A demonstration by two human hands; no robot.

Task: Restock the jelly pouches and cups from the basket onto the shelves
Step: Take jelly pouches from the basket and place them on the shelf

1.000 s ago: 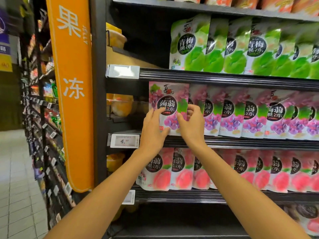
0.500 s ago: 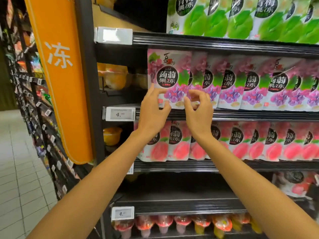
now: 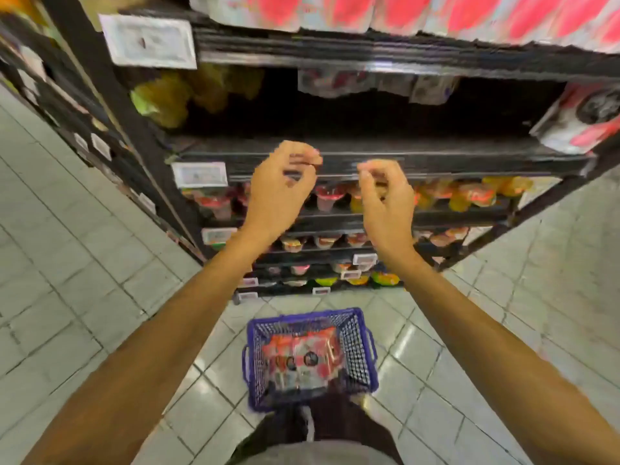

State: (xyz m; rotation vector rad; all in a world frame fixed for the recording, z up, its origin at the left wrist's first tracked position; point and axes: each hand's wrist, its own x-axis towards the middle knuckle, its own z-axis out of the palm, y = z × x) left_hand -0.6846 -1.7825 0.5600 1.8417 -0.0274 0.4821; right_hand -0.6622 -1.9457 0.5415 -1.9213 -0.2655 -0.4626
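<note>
Jelly pouches [image 3: 298, 355] lie heaped in the blue basket [image 3: 360, 350] on the floor [image 3: 100, 263] (head view). Left hand [image 3: 280, 193] and right hand [image 3: 385, 199]: loosely curled, grasping nothing, before the shelves [image 3: 436, 156]. Risk: a hasty reach may tip the basket or drag out several pouches.

No legible text anywhere; motion blur throughout. White price tag [image 3: 149, 41] on shelf edge, 11 o'clock: print smeared. Smaller tag [image 3: 200, 174], 10 o'clock: same. Pouches [image 3: 302, 357] in blue basket [image 3: 360, 350], 6 o'clock: dark round logos, characters unreadable.
</note>
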